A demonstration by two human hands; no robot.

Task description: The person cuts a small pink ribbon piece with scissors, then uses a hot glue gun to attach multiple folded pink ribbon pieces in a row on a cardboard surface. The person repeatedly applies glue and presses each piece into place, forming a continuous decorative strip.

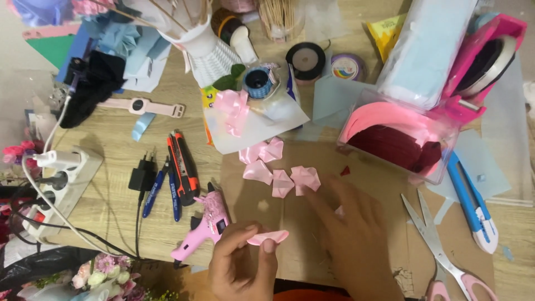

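Pink ribbon petal sits pinched in the left hand, near the front edge of the counter, the thumb and fingers closed on its rounded end while the pointed tip juts out to the right. Just right of it, the right hand lies flat and spread over the brown cardboard sheet, fingers loose and holding nothing, its fingertips reaching toward the far side and almost touching a cluster of folded pink petals. A pink glue gun rests just left of the left hand, nozzle pointing to the far side. Farther left lie a red utility knife, blue pens and a black plug. To the right, pink-handled scissors lie open on the cardboard, beside a blue cutter. At the far right stands a clear box with dark red and pink material inside.
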